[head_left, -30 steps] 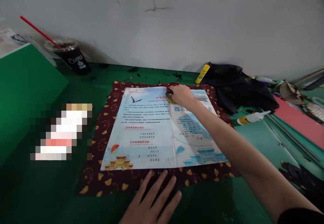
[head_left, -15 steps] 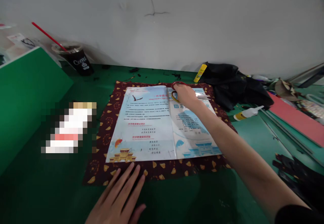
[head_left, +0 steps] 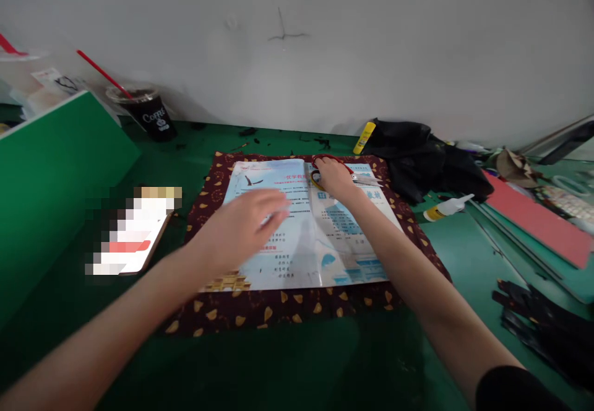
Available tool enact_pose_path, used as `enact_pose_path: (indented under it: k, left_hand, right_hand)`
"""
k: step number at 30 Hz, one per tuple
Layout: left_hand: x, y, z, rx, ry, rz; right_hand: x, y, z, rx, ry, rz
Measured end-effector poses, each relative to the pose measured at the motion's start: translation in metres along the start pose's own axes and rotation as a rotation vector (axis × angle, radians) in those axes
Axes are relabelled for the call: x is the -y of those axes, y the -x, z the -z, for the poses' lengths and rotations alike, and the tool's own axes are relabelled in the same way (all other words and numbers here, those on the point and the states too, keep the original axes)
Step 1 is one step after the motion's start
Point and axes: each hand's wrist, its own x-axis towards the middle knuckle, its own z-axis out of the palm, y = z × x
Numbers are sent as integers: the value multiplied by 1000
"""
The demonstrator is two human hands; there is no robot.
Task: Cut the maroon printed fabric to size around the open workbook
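Note:
An open booklet [head_left: 297, 275] with printed text and pictures lies on a dark maroon cloth [head_left: 297, 312] patterned with gold leaf shapes. At the top of its right page, my right hand [head_left: 335, 177] is closed on a pair of scissors [head_left: 366, 180] with red and yellow handles. Their blades point right. Over the left page hovers my left hand [head_left: 250, 219], blurred by motion, its thumb apart from the fingers and nothing seen in it.
To the left are a phone [head_left: 139, 231], a green board [head_left: 60, 151] and a coffee cup [head_left: 148, 114] with a red straw. A yellow glue stick [head_left: 364, 137], black fabric [head_left: 417, 157], a glue bottle [head_left: 448, 207], a pink sheet [head_left: 533, 213] and black gloves [head_left: 547, 324] sit rightward.
My left hand has risen from the cloth's front edge and moved forward and right over the left page. My right hand stays at the scissors. The view has shifted slightly.

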Motion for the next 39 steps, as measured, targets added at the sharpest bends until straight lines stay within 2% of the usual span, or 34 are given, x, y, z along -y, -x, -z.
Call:
enact_pose_path:
  k: [2, 4, 6, 8, 12, 17, 23, 29, 39]
  left_hand:
    - [24, -68, -6, 4, 104, 72]
    - [47, -123, -18, -13, 120, 86]
    - [68, -159, -32, 4, 146, 84]
    - [85, -175, -45, 48, 179, 65]
    - [108, -172, -65, 94, 223, 23]
    - [120, -164, -80, 123, 241, -16]
    - [126, -161, -86, 155, 237, -92]
    - [128, -160, -91, 138, 237, -153]
    - [121, -157, -90, 118, 221, -130]
  right_hand:
    - [3, 1, 1, -13, -1, 25]
    - [5, 2, 3, -24, -16, 88]
    - [6, 4, 3, -31, -38, 154]
    - [6, 4, 1, -42, -60, 188]
    - [5, 1, -5, -63, -108, 209]
    - [1, -4, -10, -52, -158, 230]
    - [1, -4, -8, -39, -185, 249]
    - [4, -4, -8, -43, -188, 239]
    - [11, 0, -2, -44, -147, 220]
